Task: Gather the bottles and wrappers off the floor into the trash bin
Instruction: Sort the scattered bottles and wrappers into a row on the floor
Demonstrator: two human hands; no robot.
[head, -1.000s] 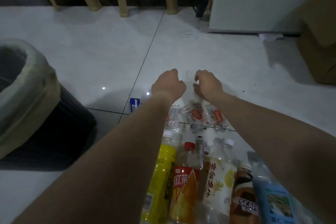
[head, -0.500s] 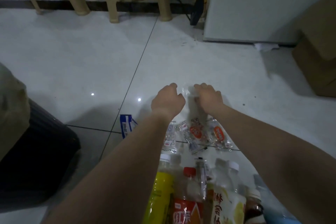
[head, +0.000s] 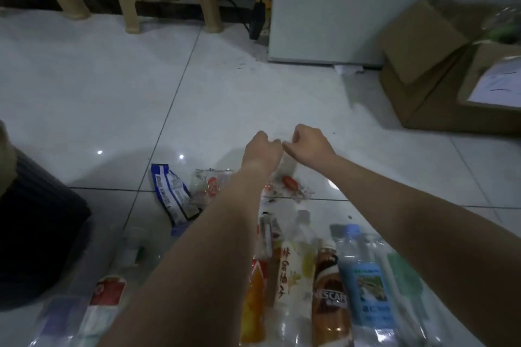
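Hands: left hand (head: pixel 262 149) and right hand (head: pixel 307 144) are stretched out side by side over the floor (head: pixel 112 98), knuckles almost touching and fingers curled in.
Grip: both pinch the top of a clear wrapper (head: pixel 289 167), which hangs down between them above the tiles; the fingertips are hidden behind the backs of the hands.
Wrappers on floor: blue-and-white wrapper (head: pixel 172 194) lies left of the left forearm; clear wrapper with red print (head: pixel 210 183) is just to its right; crumpled clear wrappers with red labels (head: pixel 291 187) lie under the hands.
Bottles, near row: orange bottle (head: pixel 255 298), pale yellow bottle (head: pixel 296 262), brown Nescafé bottle (head: pixel 329 290) and blue-capped water bottle (head: pixel 363 276) lie side by side, caps pointing far, between the two forearms.
Bottles, near left: clear bottle with red label (head: pixel 108 293) lies on its side, blurred.
Trash bin: dark ribbed bin (head: pixel 36 220) stands at the left edge, only partly in view, well apart from the hands.
Far right: open cardboard boxes (head: pixel 423 65).
Far centre: white cabinet (head: pixel 338 8).
Far left: beige plastic stools (head: pixel 132 8).
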